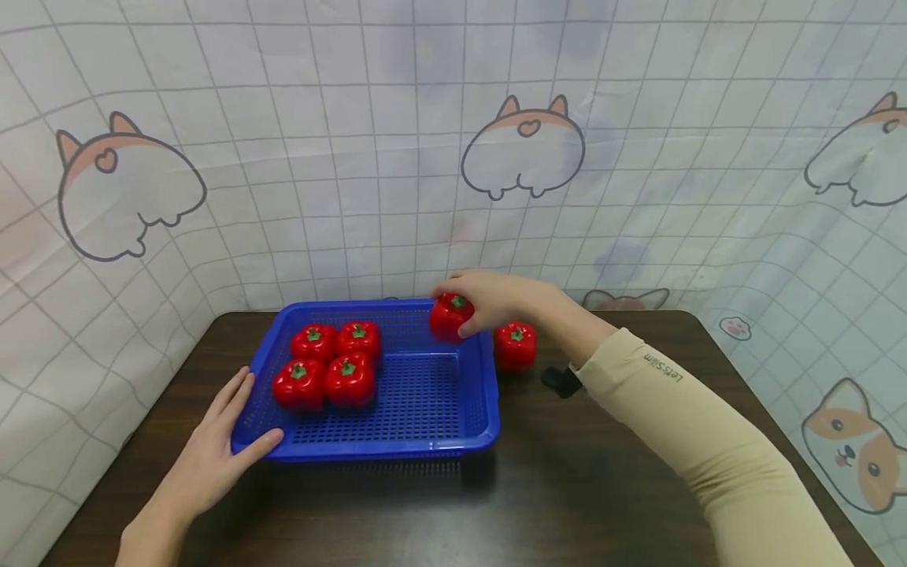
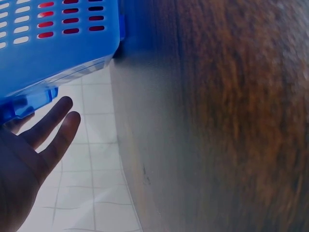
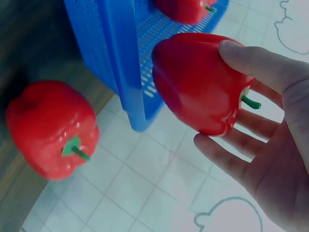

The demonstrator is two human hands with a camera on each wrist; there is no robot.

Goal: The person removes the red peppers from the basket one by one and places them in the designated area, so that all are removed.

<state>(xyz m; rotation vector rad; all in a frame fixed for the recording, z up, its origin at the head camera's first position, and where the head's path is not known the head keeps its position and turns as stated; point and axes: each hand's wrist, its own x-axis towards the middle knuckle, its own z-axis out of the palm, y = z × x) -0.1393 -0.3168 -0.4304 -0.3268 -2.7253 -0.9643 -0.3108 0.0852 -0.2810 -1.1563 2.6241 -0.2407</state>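
Note:
A blue plastic basket [image 1: 418,405] stands on the table, with several red bell peppers [image 1: 350,379] grouped in its left half. My right hand [image 1: 489,298] grips another red bell pepper [image 1: 449,319] over the basket's far right corner. In the right wrist view the thumb and fingers hold that pepper [image 3: 198,82] by its sides, green stem toward the palm. My left hand [image 1: 212,449] rests at the basket's left front corner, thumb over the rim and fingers along the outer side. The left wrist view shows its fingers spread [image 2: 63,135] beside the basket wall.
One more red bell pepper [image 1: 515,346] stands on the table just outside the basket's right side. A small black object [image 1: 561,381] lies near it, partly behind the right forearm. The dark wooden table [image 1: 567,480] is backed by a patterned cloth [image 1: 425,197].

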